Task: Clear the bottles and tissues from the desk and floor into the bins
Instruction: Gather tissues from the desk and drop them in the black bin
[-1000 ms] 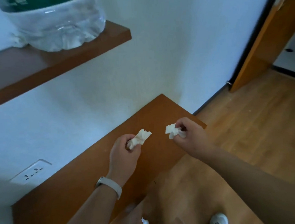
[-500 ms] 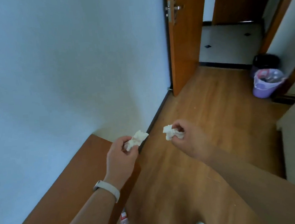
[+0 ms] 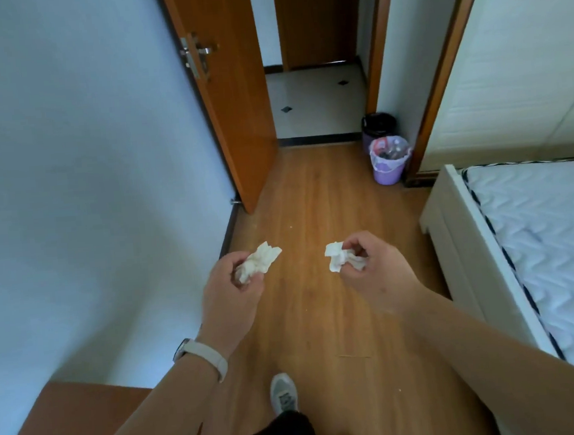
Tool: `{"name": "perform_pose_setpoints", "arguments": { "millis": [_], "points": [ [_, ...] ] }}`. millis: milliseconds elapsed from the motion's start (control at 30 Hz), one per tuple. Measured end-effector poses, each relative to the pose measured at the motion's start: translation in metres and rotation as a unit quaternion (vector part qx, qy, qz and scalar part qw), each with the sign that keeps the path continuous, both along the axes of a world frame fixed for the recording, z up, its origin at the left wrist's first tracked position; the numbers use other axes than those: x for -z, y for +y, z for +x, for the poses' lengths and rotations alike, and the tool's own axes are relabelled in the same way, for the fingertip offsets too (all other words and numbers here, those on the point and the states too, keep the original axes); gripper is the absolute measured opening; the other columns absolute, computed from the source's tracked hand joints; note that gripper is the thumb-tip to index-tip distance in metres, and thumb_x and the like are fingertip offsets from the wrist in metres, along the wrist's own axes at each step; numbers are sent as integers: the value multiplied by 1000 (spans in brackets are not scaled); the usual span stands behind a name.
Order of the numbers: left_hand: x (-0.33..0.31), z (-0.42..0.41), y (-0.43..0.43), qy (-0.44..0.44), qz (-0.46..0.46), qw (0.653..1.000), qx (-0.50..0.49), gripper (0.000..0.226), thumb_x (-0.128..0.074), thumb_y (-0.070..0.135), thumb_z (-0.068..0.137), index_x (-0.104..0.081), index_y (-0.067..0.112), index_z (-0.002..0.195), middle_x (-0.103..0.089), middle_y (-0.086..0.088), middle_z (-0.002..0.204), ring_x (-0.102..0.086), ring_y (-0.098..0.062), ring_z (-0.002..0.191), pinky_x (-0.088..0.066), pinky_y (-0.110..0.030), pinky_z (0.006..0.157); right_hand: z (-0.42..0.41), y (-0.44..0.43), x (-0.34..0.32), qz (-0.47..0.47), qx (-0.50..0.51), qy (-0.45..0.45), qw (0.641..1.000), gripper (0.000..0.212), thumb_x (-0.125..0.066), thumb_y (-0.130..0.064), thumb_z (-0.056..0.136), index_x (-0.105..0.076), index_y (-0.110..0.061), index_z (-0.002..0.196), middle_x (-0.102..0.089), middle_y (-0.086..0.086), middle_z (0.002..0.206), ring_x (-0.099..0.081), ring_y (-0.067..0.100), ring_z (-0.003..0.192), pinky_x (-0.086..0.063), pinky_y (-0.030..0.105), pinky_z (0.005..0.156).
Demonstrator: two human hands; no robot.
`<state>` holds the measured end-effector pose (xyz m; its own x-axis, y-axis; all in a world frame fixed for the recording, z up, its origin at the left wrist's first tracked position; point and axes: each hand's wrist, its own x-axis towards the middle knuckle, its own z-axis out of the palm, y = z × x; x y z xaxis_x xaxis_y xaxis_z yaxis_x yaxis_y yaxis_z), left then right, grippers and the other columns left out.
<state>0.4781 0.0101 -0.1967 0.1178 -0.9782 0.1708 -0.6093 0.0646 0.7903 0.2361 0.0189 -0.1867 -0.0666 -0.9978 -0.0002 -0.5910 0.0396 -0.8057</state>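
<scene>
Open wooden door (image 3: 236, 118), quilted mattress (image 3: 549, 248), seemingly grey shoe (image 3: 283, 397).

L hand (image 3: 229, 290) at 11 o'clock grips L tissue (image 3: 261, 262); R hand (image 3: 379, 272) at 1 o'clock pinches R tissue (image 3: 340, 259). The 2 hands are apart, both above the floor (image 3: 313, 215). Desk (image 3: 71, 423) corner at 8 o'clock, against the wall (image 3: 85, 164) on the L. Bed (image 3: 538, 249) at 3 o'clock. Far ahead at 1 o'clock, 2 bins: near bin (image 3: 389, 171) w/ rubbish in it, far bin (image 3: 378, 124) just behind. Open door (image 3: 232, 101) at 12 o'clock. Shoe (image 3: 283, 394) at 6 o'clock.
</scene>
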Motion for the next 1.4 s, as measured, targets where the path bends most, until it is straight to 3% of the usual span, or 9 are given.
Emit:
{"name": "perform_pose_setpoints", "arguments": {
  "millis": [300, 567, 933, 1067, 1267, 1400],
  "points": [
    [12, -7, -165, 34, 27, 995, 92, 30, -69, 25, 88, -58, 25, 116, -62, 11, 107, -60, -4, 89, -51, -19, 71, 4, -106, -4, -22, 96, 44, 994, 18, -69, -23, 80, -56, -32, 90, -62, -13, 85, -59, 6, 77, -42, 18, 61],
    [9, 33, -294, 55, 46, 989, 128, 31, -69, 22, 88, -58, 24, 116, -62, 10, 109, -62, -6, 91, -51, -18, 69, 49, -220, -17, -34, 120, 89, 988, 18, -70, -23, 79, -57, -28, 91, -60, -14, 84, -57, 4, 76, -38, 16, 60],
    [10, 22, -390, 63, 18, 981, 183, 29, -69, 25, 87, -59, 29, 114, -63, 15, 104, -63, -3, 89, -58, -29, 74, 41, -302, -18, -34, 162, 103, 981, 21, -71, -26, 81, -57, -27, 96, -60, -15, 84, -59, 5, 76, -39, 15, 60],
    [10, 10, -420, 61, 20, 980, 187, 29, -69, 24, 87, -59, 28, 114, -64, 12, 106, -63, -3, 91, -57, -26, 73, 31, -337, -10, -38, 170, 83, 981, 18, -71, -26, 81, -58, -26, 94, -60, -14, 82, -58, 4, 75, -39, 12, 58],
    [2, -18, -478, 30, 26, 987, 158, 29, -69, 25, 89, -58, 26, 116, -59, 15, 107, -59, 1, 90, -47, -5, 62, 10, -415, 10, -28, 166, 29, 985, 16, -69, -28, 81, -58, -29, 93, -62, -13, 82, -60, 6, 75, -47, 20, 61],
    [-4, -52, -531, 13, 27, 988, 150, 28, -68, 30, 89, -55, 32, 114, -57, 18, 108, -59, -3, 93, -47, -9, 65, -24, -471, 15, -11, 159, 23, 987, 19, -70, -29, 82, -56, -30, 95, -60, -15, 84, -60, 6, 77, -51, 21, 65]
  ]
}}
